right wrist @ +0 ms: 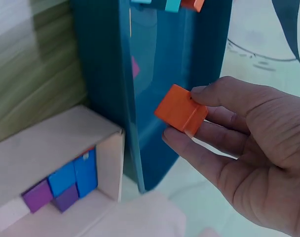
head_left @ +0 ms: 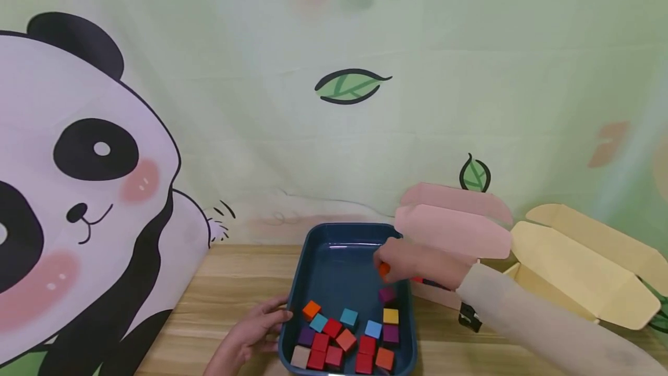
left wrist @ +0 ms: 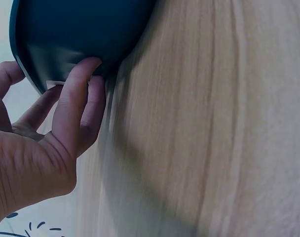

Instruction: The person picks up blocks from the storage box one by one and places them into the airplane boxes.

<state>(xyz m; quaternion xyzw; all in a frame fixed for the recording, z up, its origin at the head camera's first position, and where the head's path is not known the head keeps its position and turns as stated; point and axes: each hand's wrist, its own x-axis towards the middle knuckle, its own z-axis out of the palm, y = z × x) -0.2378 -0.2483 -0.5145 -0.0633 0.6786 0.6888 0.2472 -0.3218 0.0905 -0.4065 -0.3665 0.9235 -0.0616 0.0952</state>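
Observation:
My right hand point(head_left: 402, 257) pinches an orange cube point(right wrist: 177, 108) between thumb and fingertips, over the far right part of a dark blue tray point(head_left: 339, 248). Against the tray's left side, my left hand point(head_left: 261, 326) grips the rim and outer wall with bent fingers; the left wrist view has its fingertips point(left wrist: 88, 64) on the wall. In the near half of the tray lie several coloured cubes, among them a red cube point(head_left: 332, 327), a yellow cube point(head_left: 390, 316) and a teal cube point(head_left: 349, 318). A purple cube point(head_left: 387, 295) lies by the right wall, below my right hand.
Right of the tray stands an open pink box point(head_left: 454, 231) with blue cubes point(right wrist: 86, 173) and purple cubes point(right wrist: 37, 195) inside. Beyond it is an open yellow box point(head_left: 579, 266). Everything rests on a wooden table point(head_left: 229, 283) before a panda-printed cloth point(head_left: 250, 132).

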